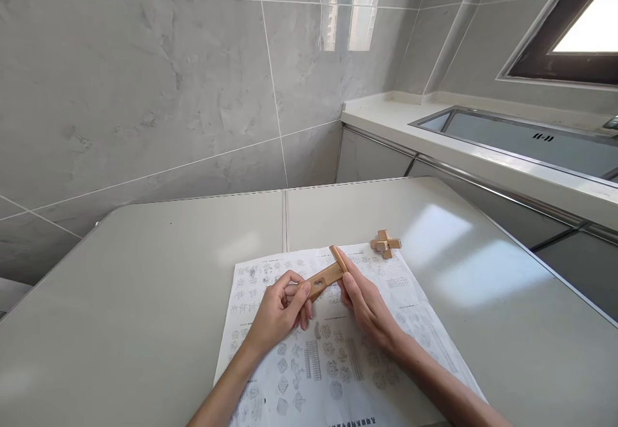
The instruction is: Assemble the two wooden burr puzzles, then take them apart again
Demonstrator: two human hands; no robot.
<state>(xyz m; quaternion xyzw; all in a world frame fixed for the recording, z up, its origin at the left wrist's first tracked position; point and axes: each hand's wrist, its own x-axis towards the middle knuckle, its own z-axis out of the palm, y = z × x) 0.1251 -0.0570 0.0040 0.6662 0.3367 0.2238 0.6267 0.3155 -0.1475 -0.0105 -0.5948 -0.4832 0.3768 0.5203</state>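
My left hand (pixel 284 308) pinches one end of a flat wooden puzzle bar (pixel 322 280) that has a small heart-shaped hole. My right hand (pixel 363 298) grips a second wooden stick (pixel 338 258) that stands across the bar's far end, forming a T shape. Both hands hover just above a white instruction sheet (pixel 333 356) printed with many small puzzle diagrams. A small assembled wooden cross piece (pixel 385 243) lies at the sheet's far right corner, apart from my hands.
The sheet lies on a pale grey table (pixel 145 298) with a seam down its middle. A grey tiled wall (pixel 145 92) stands behind. To the right runs a white counter (pixel 386 118) with a steel sink (pixel 521 137) below a window.
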